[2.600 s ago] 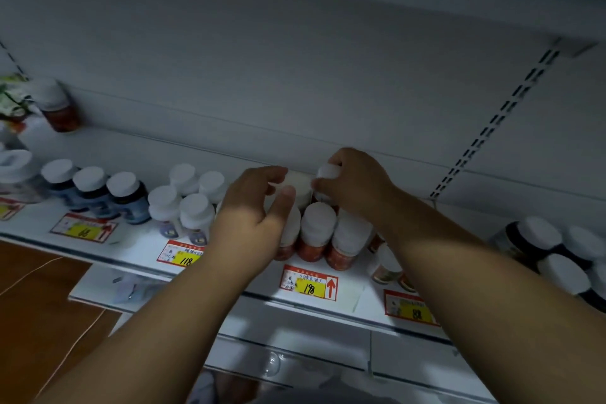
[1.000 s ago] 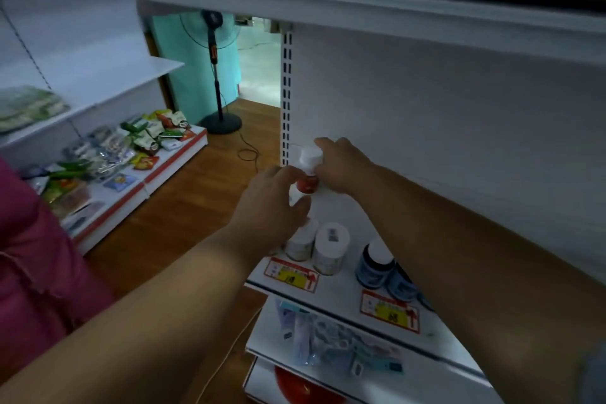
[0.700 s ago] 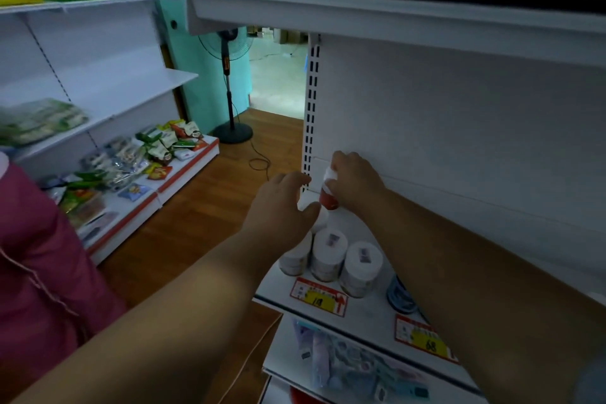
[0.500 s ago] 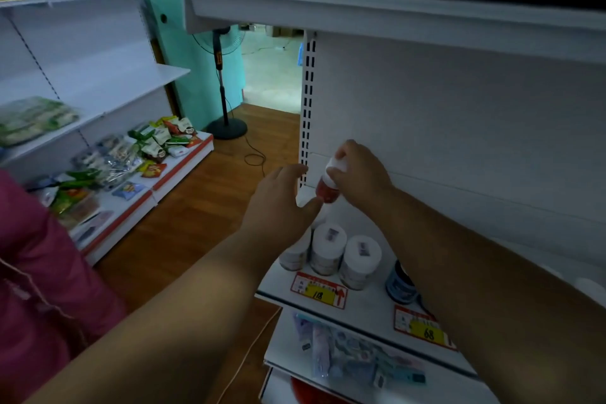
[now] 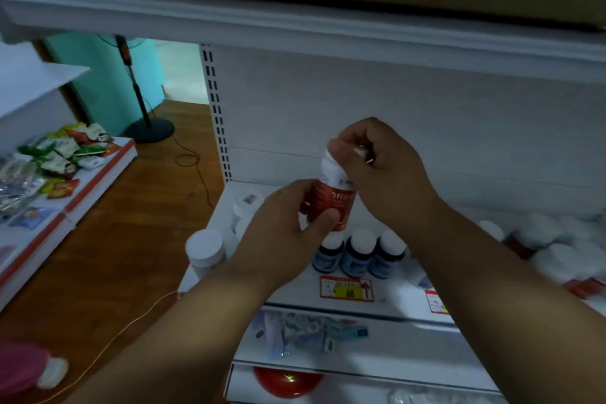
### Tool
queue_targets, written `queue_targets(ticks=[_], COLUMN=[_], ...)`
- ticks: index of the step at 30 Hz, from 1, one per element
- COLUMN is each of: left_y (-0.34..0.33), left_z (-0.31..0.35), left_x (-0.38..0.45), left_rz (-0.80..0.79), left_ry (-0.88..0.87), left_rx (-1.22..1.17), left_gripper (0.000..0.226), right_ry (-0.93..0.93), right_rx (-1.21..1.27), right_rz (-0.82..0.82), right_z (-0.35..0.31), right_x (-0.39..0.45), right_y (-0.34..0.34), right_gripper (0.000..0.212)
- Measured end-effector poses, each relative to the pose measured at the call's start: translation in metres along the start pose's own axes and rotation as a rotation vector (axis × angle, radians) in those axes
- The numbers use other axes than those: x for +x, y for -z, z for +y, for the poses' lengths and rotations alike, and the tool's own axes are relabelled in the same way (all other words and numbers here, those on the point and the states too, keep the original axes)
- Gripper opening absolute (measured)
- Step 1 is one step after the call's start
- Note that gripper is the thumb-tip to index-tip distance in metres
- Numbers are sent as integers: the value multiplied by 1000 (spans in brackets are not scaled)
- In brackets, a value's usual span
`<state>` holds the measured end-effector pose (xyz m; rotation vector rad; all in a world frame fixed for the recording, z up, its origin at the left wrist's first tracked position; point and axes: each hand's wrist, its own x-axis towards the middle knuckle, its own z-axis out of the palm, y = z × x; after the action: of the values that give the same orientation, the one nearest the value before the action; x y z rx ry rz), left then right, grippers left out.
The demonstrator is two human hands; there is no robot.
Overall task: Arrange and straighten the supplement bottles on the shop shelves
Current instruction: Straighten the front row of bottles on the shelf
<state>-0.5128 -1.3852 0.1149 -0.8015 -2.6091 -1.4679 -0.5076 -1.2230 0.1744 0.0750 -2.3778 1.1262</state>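
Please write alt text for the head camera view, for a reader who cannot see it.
Two bare hands hold a red supplement bottle above a white shop shelf: the left hand grips its body and the right hand its white cap. Below stand three blue bottles behind a price tag.

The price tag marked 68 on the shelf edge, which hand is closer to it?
Left. The left hand grips the red bottle low, just above the price tag; the right hand holds its cap, higher.

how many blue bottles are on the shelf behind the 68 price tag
3: the left blue bottle, middle blue bottle and right blue bottle stand side by side. The hands may hide more.
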Motion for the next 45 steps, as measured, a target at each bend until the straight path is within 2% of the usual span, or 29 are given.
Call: queue_targets(ticks=[5, 7, 9, 11, 16, 19, 21, 23, 26, 29, 32, 37, 39, 43, 45], left_y=[-35, -52, -71, -93, -160, -212, -247, -278, -318, -344, -357, -368, -372, -383, -389], left_z=[19, 29, 41, 57, 109, 146, 167, 187, 209, 216, 213, 203, 199, 192, 191], left_x=[-9, -6, -2, 2, 16, 30, 39, 48, 62, 71, 72, 65, 60, 54, 52], left_rz=[-121, -163, -194, -234, -329, -270, -169, -66, -32, -41, -41, -47, -32, 115, 117], left_ry=[90, 90, 70, 47, -42, -114, -183, -245, -285, -237, -188, -120, -139, -202, -209], left_rx=[-167, -206, -207, -202, -218, -121, 67, 180, 261, 287, 306, 379, 402, 496, 557], left_gripper=[13, 14, 20, 25, 32, 36, 47, 45, 47, 46, 46, 45, 44, 44, 48], right_ry=[-160, -220, -280, -320, -369, -330, -308, -281, -241, -222, -226, -229, -246, -265, -280], right_rx=[90, 103, 121, 162, 180, 143, 111, 66, -37, -207, -283, -315, -321, -345, -355], right_rz=[-31, -103, -130, -88, 54, 114, 145, 175, 205, 181, 118, -33, -113, -225, -270], right_z=[14, 28, 45, 62, 101, 131, 151, 171, 202, 233, 261, 289, 298, 314, 320], right_x=[-17, -26, -34, -42, -63, -71, -75, -78, -78, -74, -67, -59, -58, -63, -64], right_y=[36, 57, 83, 109, 183, 239, 277, 312, 353, 376, 381, 363, 356, 347, 343], right_gripper=[40, 37, 26, 20, 36, 28, 23, 22, 28, 42, 53, 55, 54, 53, 55])
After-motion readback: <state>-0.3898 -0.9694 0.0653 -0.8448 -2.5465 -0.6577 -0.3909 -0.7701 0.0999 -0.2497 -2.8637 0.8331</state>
